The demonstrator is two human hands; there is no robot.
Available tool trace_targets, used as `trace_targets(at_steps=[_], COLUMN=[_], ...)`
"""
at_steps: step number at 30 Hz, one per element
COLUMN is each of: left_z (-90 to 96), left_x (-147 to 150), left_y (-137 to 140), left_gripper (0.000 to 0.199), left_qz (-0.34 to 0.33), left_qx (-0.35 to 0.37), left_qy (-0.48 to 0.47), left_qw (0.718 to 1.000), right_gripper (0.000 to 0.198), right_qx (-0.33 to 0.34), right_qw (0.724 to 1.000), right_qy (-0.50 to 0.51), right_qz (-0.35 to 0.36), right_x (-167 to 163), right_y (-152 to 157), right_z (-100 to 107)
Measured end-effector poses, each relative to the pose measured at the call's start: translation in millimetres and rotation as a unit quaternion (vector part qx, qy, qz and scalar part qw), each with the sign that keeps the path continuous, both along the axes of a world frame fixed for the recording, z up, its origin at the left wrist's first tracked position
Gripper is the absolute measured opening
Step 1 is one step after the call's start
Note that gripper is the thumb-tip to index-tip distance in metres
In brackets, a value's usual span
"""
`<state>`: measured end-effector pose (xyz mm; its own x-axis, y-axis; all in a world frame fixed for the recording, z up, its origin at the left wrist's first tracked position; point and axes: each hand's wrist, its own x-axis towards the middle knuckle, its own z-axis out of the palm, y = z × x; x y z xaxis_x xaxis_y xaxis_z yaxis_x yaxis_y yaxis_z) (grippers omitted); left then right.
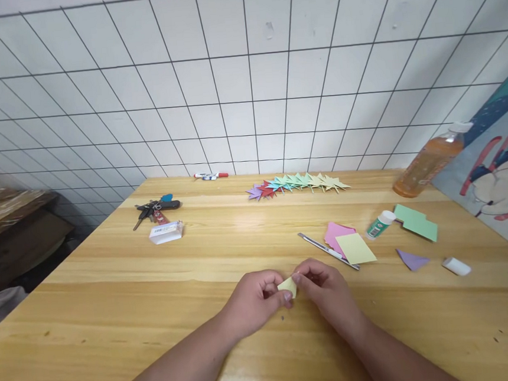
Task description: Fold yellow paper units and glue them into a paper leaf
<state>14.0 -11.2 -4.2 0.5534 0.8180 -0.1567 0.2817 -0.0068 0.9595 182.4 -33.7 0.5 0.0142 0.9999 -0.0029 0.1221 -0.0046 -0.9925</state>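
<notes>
A small pale yellow piece of paper (288,286) is held between my two hands, low over the front middle of the table. My left hand (260,299) pinches its left side between thumb and fingers. At its upper right corner, my right hand (327,291) grips it the same way. Fingers cover parts of the paper, so its full shape is hidden. Just beyond my right hand lie a yellow paper square (356,248), a pink paper (335,235) partly under it, and a slim metallic craft knife (321,245).
Spiky folded-paper leaves (298,183) lie in a row at the back. To the right are a glue stick (380,224), green papers (417,222), a purple triangle (412,259), a white cap (456,266) and a bottle (429,160). Keys (155,209), a small box (166,232) and a marker (210,176) lie left.
</notes>
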Motion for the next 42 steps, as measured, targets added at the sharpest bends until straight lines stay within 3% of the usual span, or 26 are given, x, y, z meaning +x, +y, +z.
trace_targets(at_steps=[8, 13, 17, 21, 26, 31, 37, 42], left_z=[8.1, 6.5, 5.2, 7.2, 7.7, 5.0, 4.3, 2.3], left_x=[-0.6, -0.9, -1.0, -0.9, -0.5, 0.1, 1.6, 0.8], left_y=[-1.1, -0.3, 3.5, 5.8, 7.2, 7.3, 5.9, 6.4], left_gripper=[0.023, 0.026, 0.028, 0.026, 0.025, 0.025, 0.021, 0.021], left_qz=[-0.034, -0.017, 0.016, 0.051, 0.048, 0.079, 0.044, 0.038], left_qx=[0.098, 0.040, 0.012, -0.019, 0.024, 0.000, 0.046, 0.049], left_qy=[0.043, 0.024, -0.006, -0.059, -0.062, -0.035, -0.059, -0.050], left_qw=[0.994, 0.999, 1.000, 0.997, 0.997, 0.996, 0.996, 0.997], right_gripper=[0.016, 0.016, 0.009, 0.024, 0.015, 0.018, 0.025, 0.012], right_qx=[0.042, 0.078, 0.055, 0.051, 0.061, 0.059, 0.067, 0.060], right_qw=[0.994, 0.984, 0.992, 0.988, 0.981, 0.982, 0.978, 0.978], right_qy=[-0.094, -0.156, -0.111, -0.132, -0.178, -0.174, -0.185, -0.185], right_qz=[0.030, 0.037, 0.028, 0.059, 0.050, 0.035, 0.068, 0.074], right_x=[0.6, 1.1, -2.6, -6.8, -8.2, -6.4, -7.1, -8.3], right_y=[-1.6, -2.4, -6.1, -8.3, -7.1, -7.7, -10.8, -8.6], right_z=[1.9, 2.5, 5.2, 3.8, -3.7, -5.2, 0.4, 0.5])
